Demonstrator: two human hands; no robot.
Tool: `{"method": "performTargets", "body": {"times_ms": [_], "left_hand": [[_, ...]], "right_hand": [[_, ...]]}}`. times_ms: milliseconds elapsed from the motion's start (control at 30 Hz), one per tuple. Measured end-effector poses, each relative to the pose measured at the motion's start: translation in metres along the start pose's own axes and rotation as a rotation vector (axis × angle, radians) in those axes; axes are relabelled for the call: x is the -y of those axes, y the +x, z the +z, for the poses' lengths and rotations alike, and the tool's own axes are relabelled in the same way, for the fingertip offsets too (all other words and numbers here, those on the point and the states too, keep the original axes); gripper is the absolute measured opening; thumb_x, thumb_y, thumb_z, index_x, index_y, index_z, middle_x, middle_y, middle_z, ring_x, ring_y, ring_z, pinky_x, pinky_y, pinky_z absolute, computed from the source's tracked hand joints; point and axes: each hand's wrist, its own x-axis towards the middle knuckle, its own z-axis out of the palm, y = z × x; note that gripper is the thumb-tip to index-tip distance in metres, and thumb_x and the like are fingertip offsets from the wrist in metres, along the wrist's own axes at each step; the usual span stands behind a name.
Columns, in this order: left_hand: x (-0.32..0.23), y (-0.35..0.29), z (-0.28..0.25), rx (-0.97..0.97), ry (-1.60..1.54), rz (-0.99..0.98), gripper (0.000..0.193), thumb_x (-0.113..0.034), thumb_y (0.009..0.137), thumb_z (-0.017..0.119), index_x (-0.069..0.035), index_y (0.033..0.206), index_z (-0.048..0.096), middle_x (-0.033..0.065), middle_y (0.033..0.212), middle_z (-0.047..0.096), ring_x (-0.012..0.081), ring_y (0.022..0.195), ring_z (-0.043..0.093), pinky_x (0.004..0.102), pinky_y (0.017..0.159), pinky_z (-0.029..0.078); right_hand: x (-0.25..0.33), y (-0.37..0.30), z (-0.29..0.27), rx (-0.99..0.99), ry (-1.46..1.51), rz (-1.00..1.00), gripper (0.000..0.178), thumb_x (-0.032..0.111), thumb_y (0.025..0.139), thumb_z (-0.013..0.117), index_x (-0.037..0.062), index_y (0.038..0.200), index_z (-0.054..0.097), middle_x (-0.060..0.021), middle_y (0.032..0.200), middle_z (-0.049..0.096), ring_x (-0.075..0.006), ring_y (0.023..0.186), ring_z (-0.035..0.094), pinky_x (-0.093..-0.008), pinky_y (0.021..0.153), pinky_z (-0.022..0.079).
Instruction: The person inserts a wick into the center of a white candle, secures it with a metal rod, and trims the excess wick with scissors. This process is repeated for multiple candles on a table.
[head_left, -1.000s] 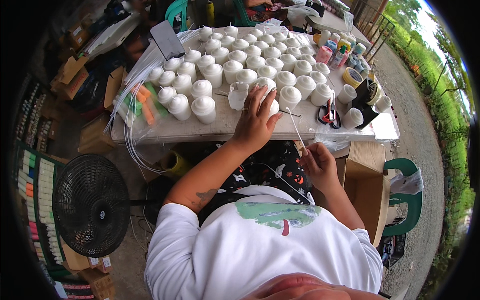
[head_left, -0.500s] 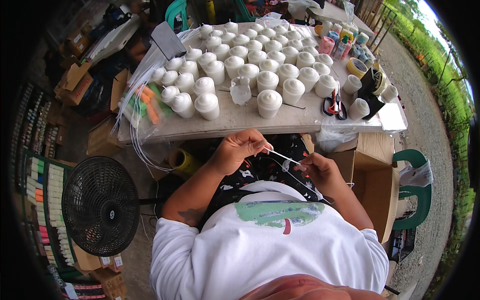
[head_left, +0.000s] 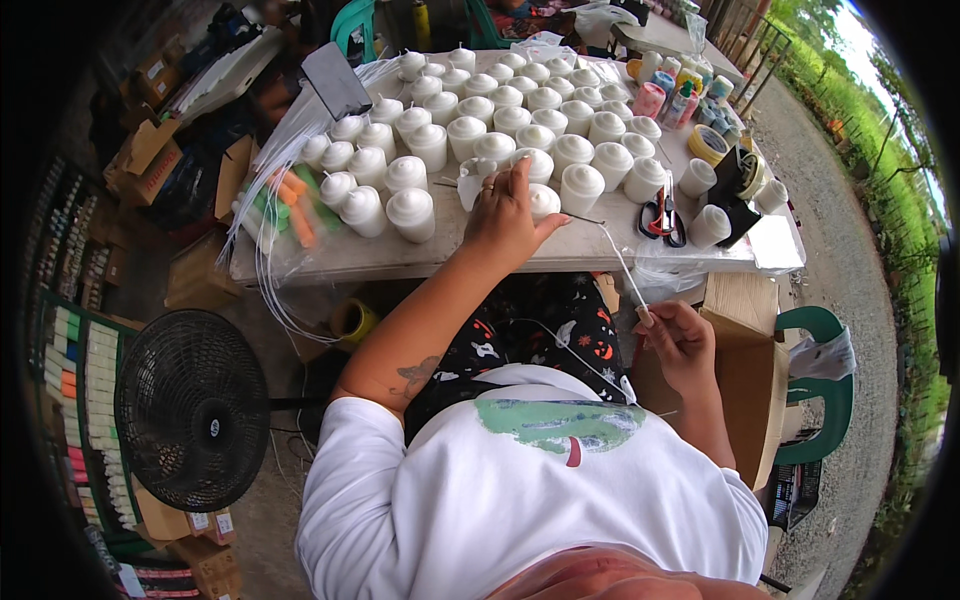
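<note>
My right hand (head_left: 682, 345) is closed on a thin white wick (head_left: 625, 268), pinched near its lower end in front of the table. The wick rises from the fingers toward the table edge with a slight bend. My left hand (head_left: 505, 222) is over the table's front edge, its thumb spread from the raised fingers. It partly covers the nearest white candle (head_left: 545, 201); contact with it is unclear. A clear plastic piece (head_left: 468, 185) shows just left of the fingers. A thin dark rod (head_left: 585, 219) lies on the tabletop by my left thumb.
Several rows of white pillar candles (head_left: 428, 147) fill the table (head_left: 345, 258). Scissors (head_left: 660, 215), tape rolls (head_left: 708, 145) and paint bottles (head_left: 680, 105) are at right. White wicks (head_left: 262, 225) hang off the left side. A black fan (head_left: 195, 410) and cardboard box (head_left: 740, 370) flank me.
My left hand has let go of the wick and reached forward to the front candle. My right hand has moved right and slightly down, still holding the wick.
</note>
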Motion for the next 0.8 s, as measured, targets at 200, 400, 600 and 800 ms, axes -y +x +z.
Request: {"method": "performTargets", "body": {"times_ms": [200,400,600,800], "left_hand": [[0.008,-0.012,0.018,-0.001,0.0,0.092,0.085,-0.027,0.069,0.083,-0.001,0.131,0.032,0.0247,0.12,0.048,0.0387,0.108,0.051,0.047,0.094,0.043],[-0.002,-0.011,-0.009,0.008,-0.929,-0.527,0.062,-0.026,0.081,0.075,-0.004,0.128,0.041,0.0135,0.116,0.053,0.0249,0.106,0.055,0.0393,0.089,0.048],[-0.01,-0.017,-0.053,-0.035,-1.703,-0.917,0.046,-0.041,0.096,0.052,-0.007,0.126,0.048,0.0111,0.117,0.06,0.0254,0.11,0.06,0.036,0.092,0.051],[-0.009,-0.028,-0.064,-0.022,-1.721,-0.887,0.045,-0.042,0.097,0.05,-0.007,0.125,0.049,0.0116,0.118,0.06,0.0248,0.111,0.06,0.0357,0.094,0.05]], "right_hand": [[0.001,0.002,-0.002,-0.062,-0.111,-0.124,0.004,0.003,0.088,0.066,-0.0008,0.089,0.065,-0.0032,0.073,0.063,-0.0065,0.066,0.056,-0.0211,0.06,0.045],[0.017,0.001,0.003,-0.038,-0.228,-0.197,0.006,0.003,0.084,0.069,-0.0004,0.089,0.066,-0.0058,0.068,0.059,-0.0105,0.06,0.055,-0.0229,0.056,0.044],[0.038,0.004,0.012,0.055,-0.328,-0.326,0.009,0.002,0.082,0.069,0.0004,0.09,0.066,-0.0065,0.069,0.061,-0.0156,0.058,0.057,-0.0263,0.052,0.044],[0.054,0.01,0.019,0.046,-0.448,-0.545,0.014,0.0,0.077,0.071,0.003,0.089,0.065,-0.0054,0.069,0.061,-0.0211,0.058,0.058,-0.031,0.054,0.046]]}}
